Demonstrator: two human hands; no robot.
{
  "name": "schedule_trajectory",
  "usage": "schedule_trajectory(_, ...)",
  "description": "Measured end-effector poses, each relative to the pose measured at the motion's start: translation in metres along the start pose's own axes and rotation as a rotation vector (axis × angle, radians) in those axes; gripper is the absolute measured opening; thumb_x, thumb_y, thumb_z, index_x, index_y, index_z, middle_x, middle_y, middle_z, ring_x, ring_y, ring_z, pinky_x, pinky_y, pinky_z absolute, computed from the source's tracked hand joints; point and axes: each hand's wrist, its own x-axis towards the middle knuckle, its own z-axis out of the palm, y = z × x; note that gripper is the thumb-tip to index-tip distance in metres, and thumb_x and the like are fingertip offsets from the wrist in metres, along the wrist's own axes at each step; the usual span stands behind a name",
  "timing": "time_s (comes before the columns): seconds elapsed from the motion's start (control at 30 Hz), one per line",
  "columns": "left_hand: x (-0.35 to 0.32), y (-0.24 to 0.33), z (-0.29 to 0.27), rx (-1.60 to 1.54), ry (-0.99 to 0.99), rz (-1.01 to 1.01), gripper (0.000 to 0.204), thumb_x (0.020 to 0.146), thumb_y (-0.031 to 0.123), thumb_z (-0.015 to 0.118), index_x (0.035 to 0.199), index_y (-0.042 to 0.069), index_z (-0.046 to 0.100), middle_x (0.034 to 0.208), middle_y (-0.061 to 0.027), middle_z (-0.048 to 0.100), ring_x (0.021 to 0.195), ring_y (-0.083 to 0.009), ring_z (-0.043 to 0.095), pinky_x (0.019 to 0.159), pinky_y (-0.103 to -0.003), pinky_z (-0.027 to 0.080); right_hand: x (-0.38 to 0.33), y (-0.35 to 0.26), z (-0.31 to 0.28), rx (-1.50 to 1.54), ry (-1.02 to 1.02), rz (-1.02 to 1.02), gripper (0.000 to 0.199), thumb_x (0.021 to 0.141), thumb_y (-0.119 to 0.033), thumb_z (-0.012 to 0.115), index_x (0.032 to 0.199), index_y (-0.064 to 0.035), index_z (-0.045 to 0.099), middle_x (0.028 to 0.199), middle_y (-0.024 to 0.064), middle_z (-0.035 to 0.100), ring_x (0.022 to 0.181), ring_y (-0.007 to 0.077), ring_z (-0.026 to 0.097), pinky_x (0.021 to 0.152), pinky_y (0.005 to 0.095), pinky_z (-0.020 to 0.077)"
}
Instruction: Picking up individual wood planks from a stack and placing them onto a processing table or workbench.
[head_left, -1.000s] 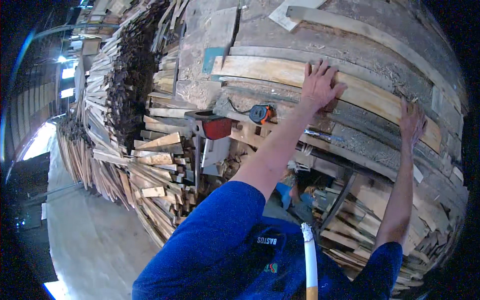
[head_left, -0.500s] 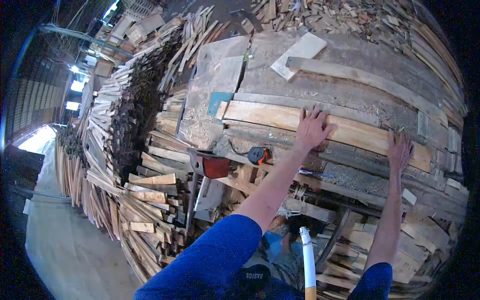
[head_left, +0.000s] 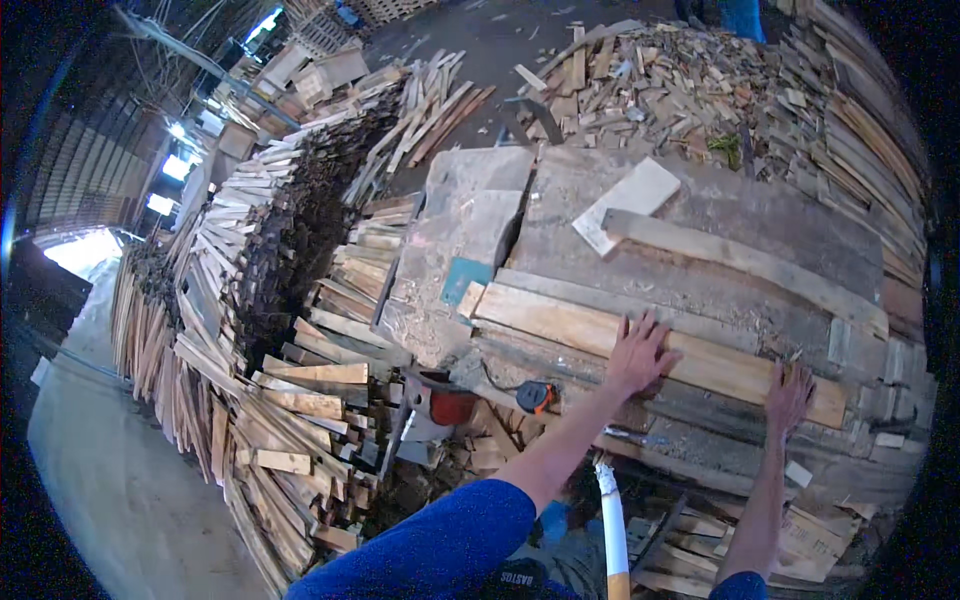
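A long pale wooden board lies flat across the workbench. My left hand rests on it near the middle, fingers spread. Toward the board's right end, my right hand lies over it with its fingers stretched across the top. At the board's left end sits a small wood block, beside a teal flat piece. Nearer to me than the board are a black and orange tape measure and a thin bluish tool that I cannot make out.
Behind the board lie a curved plank and a short pale board. A red part juts out at the bench's near left. Stacked wood strips stand to the left, and scrap wood is heaped beyond. A cigarette shows low in front.
The view has tilted upward, so the bench appears lower and more of the scrap heap shows. Both hands stay on the board in nearly the same places.
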Motion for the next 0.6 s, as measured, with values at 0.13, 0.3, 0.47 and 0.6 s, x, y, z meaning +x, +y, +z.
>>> schedule_trajectory(0.13, 0.001, -0.004, -0.009, 0.027, -0.052, -0.071, 0.071, 0.095, 0.062, 0.052, 0.143, 0.009, 0.052, 0.155, -0.0227, 0.039, 0.148, -0.0383, 0.029, 0.123, -0.058, 0.014, 0.015, -0.013, -0.016, -0.002, -0.181, -0.103, 0.048, 0.100, -0.046, 0.054, 0.122, -0.0056, 0.065, 0.129, 0.0174, 0.061, 0.125, 0.0350, 0.053, 0.108, 0.0487, 0.0384)
schedule_trajectory(0.3, 0.025, -0.041, -0.043, -0.272, -0.262, -0.312, 0.070, 0.090, 0.054, 0.063, 0.138, 0.004, 0.053, 0.140, -0.0281, 0.052, 0.136, -0.0425, 0.043, 0.116, -0.053, 0.031, 0.026, 0.002, 0.005, -0.105, -0.271, -0.073, 0.052, 0.101, -0.050, 0.050, 0.128, -0.0078, 0.064, 0.134, 0.0168, 0.060, 0.133, 0.0334, 0.049, 0.111, 0.0473, 0.0374)
schedule_trajectory(0.47, -0.022, -0.158, -0.140, -0.300, 0.420, -0.894, 0.044, 0.096, 0.034, 0.064, 0.128, 0.004, 0.058, 0.098, -0.0186, 0.068, 0.095, -0.0370, 0.065, 0.094, -0.047, 0.048, 0.030, 0.004, 0.023, -0.047, -0.278, -0.090, 0.051, 0.099, -0.051, 0.054, 0.125, -0.0090, 0.066, 0.133, 0.0145, 0.062, 0.130, 0.0316, 0.051, 0.108, 0.0467, 0.0390)
schedule_trajectory(0.6, -0.080, -0.257, -0.183, 0.054, 0.428, -1.174, 0.063, 0.095, 0.047, 0.059, 0.140, 0.003, 0.052, 0.136, -0.0264, 0.055, 0.125, -0.0400, 0.054, 0.104, -0.048, 0.044, 0.038, 0.010, 0.033, -0.089, -0.281, -0.230, 0.047, 0.098, -0.048, 0.057, 0.124, -0.0105, 0.067, 0.133, 0.0134, 0.062, 0.127, 0.0308, 0.054, 0.106, 0.0469, 0.0404)
